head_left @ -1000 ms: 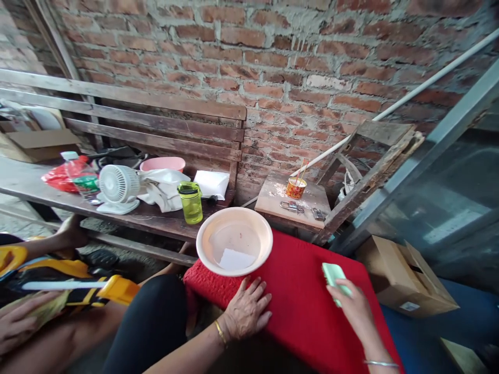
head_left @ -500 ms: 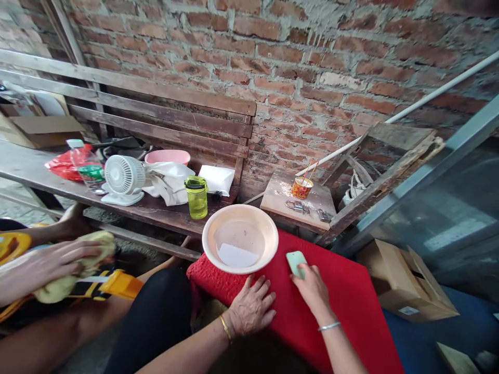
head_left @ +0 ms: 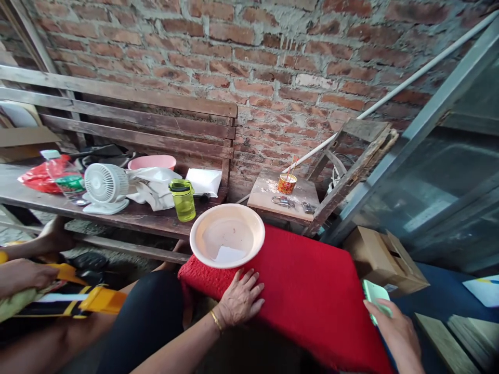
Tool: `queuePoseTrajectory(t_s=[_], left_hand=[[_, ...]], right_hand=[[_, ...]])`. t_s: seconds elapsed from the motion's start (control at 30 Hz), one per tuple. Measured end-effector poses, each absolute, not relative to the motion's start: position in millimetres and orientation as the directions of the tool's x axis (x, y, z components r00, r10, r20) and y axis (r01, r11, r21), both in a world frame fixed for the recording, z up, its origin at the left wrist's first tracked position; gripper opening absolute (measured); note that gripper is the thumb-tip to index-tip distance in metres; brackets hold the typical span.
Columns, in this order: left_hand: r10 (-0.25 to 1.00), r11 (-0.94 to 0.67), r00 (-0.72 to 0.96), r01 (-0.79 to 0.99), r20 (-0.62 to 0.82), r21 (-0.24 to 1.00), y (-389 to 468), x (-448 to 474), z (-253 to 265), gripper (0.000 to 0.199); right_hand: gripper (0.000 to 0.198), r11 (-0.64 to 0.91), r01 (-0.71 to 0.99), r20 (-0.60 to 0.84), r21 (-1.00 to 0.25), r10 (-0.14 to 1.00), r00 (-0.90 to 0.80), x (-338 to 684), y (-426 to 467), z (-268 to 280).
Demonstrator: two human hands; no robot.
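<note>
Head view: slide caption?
Left hand rests on red cloth beside round cream plastic basin; right hand holds rectangular mint-green object.

Smooth, faintly glossy plastic is seen in the pale basin (head_left: pixel 255 232) and the mint-green block (head_left: pixel 375 292). Matt red cloth (head_left: pixel 304 291) is roughly puckered near the basin. The bench (head_left: pixel 156 101) is built of worn wood, the wall (head_left: pixel 249 59) of rough brick, the padlocks (head_left: pixel 286 203) of shiny metal.
</note>
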State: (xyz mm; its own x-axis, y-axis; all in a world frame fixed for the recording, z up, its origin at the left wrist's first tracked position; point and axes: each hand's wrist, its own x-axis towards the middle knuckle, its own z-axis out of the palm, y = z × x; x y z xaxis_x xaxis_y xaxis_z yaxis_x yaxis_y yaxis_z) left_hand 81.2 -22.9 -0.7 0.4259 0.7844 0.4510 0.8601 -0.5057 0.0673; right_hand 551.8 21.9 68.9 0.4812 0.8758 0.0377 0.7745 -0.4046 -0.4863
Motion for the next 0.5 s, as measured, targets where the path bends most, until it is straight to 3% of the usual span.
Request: queuePoseTrajectory(t_s=[0.1, 0.27, 0.4, 0.5], left_hand=[[0.778, -0.509, 0.424, 0.858, 0.464, 0.068, -22.9, 81.5, -1.5, 0.04], [0.778, -0.509, 0.42, 0.857, 0.468, 0.077, -22.9, 81.6, -3.0, 0.041], [0.782, -0.512, 0.428, 0.855, 0.453, 0.077, -23.6, 80.8, -3.1, 0.04], [0.782, -0.515, 0.426, 0.853, 0.455, 0.086, -23.2, 81.6, -4.8, 0.039]], right_hand=[[0.051, -0.396, 0.731, 0.025, -0.556, 0.871, 0.491, 502.0, 28.5, 66.9], [0.042, -0.076, 0.812, 0.077, -0.579, 0.986, 0.147, 399.5, 20.4, 60.4], [0.024, 0.187, 0.833, 0.111, -0.521, 0.982, -0.151, 321.6, 2.8, 57.8], [0.022, 0.288, 0.848, 0.156, -0.444, 0.957, -0.243, 297.2, -1.0, 56.6]])
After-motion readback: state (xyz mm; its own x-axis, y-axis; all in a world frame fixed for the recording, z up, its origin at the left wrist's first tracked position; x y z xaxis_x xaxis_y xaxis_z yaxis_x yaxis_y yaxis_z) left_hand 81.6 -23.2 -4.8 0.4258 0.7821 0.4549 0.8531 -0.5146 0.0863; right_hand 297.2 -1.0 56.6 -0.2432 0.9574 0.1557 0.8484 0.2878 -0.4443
